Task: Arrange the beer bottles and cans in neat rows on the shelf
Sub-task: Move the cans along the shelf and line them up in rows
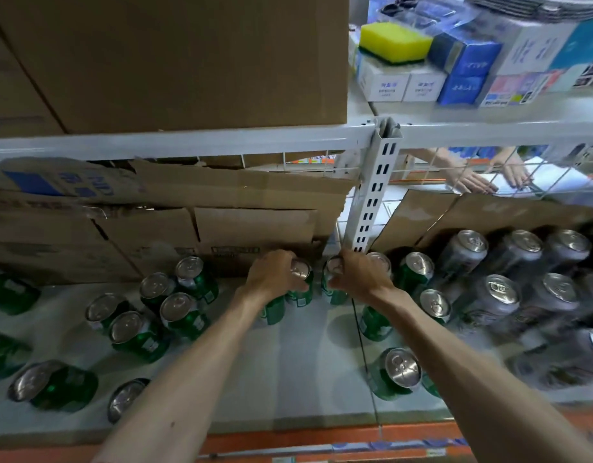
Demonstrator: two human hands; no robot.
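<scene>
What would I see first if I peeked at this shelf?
Two bare arms reach to the back of the shelf, where the left hand grips one green can and the right hand grips a second green can beside it. Loose green cans stand scattered on the left, and grey cans crowd the right. A bright yellow sponge sits on small boxes at the top right.

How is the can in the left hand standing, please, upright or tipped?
Upright: the can shows its silver top above its green body.
</scene>
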